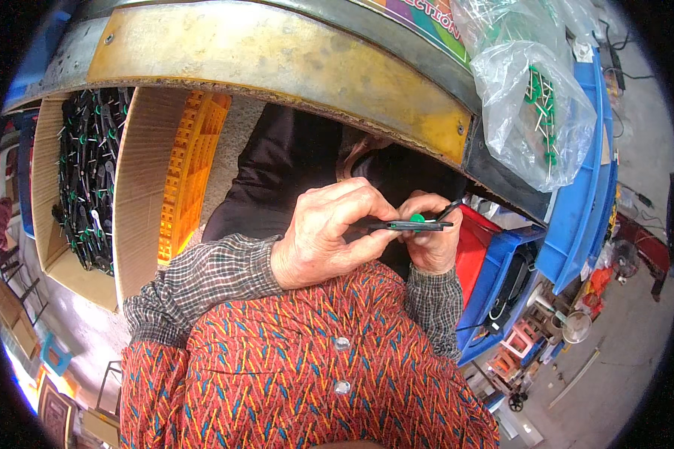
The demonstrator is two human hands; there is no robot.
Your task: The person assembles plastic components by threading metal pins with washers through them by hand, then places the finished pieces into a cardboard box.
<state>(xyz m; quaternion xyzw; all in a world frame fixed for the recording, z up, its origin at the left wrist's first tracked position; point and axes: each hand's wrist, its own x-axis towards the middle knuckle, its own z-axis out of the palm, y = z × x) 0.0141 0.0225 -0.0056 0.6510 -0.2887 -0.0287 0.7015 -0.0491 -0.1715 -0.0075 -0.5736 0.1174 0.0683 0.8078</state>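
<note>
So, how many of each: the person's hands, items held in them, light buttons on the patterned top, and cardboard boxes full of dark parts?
Left hand and right hand: 2
Black-and-green item held by both: 1
Light buttons: 2
Cardboard box of dark parts: 1
Total: 6

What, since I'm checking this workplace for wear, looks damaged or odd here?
The table looks worn: its yellowish surface is blotchy, and its brown edge nearest the person looks ragged rather than clean-cut. The held black piece shows no clear damage.
</note>
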